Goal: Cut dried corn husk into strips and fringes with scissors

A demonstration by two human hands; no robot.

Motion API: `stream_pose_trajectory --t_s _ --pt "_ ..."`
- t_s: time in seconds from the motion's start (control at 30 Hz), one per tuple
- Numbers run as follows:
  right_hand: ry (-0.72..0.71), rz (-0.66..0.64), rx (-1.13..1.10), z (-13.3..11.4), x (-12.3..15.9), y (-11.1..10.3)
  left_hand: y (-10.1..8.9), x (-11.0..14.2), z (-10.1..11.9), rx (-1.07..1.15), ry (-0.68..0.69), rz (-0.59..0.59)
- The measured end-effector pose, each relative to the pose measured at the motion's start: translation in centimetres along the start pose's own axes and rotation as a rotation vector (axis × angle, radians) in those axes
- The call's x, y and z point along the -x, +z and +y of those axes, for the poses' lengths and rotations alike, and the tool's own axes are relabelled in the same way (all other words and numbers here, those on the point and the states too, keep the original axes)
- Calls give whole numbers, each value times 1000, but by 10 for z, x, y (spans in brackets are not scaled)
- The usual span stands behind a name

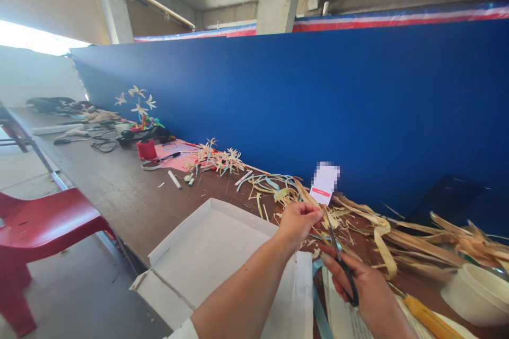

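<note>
My left hand (pixel 297 226) is closed in a pinch above the table, at a tan strip of dried leaf (pixel 305 190) that seems to run into the fingertips. Just right of it, my right hand (pixel 360 280) grips a pair of scissors (pixel 337 251) with dark handles, its fingers through the loops. The blades point up and away, close to the left fingertips; how far apart they are is hard to see. Cut scraps (pixel 338 218) and pale curled strips (pixel 384 241) lie around and behind both hands. A phone (pixel 324 183) with a lit screen leans behind them.
An open white cardboard box (pixel 222 254) lies under my left forearm. At right are a cream bowl (pixel 479 294) and a yellow-handled tool (pixel 429 318). Handmade flowers (pixel 218 159) and a red spool (pixel 146 149) sit farther left. A blue partition (pixel 278 100) borders the table; a red chair (pixel 51 222) stands left.
</note>
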State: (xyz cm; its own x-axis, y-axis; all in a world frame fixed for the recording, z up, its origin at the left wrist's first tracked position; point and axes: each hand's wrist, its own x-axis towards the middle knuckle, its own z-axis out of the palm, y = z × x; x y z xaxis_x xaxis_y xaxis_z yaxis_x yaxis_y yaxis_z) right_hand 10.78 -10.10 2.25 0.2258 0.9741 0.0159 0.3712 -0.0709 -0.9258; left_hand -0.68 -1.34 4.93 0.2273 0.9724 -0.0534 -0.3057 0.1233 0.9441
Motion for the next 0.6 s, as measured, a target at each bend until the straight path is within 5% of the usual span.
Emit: stream_pose_trajectory --t_s 0.23,0.6 --pt "25 25 31 -6 2 -1 0 0 0 -16 -6 11" --pt "105 -106 66 8 -8 -9 1 -1 -1 -7 -4 10"
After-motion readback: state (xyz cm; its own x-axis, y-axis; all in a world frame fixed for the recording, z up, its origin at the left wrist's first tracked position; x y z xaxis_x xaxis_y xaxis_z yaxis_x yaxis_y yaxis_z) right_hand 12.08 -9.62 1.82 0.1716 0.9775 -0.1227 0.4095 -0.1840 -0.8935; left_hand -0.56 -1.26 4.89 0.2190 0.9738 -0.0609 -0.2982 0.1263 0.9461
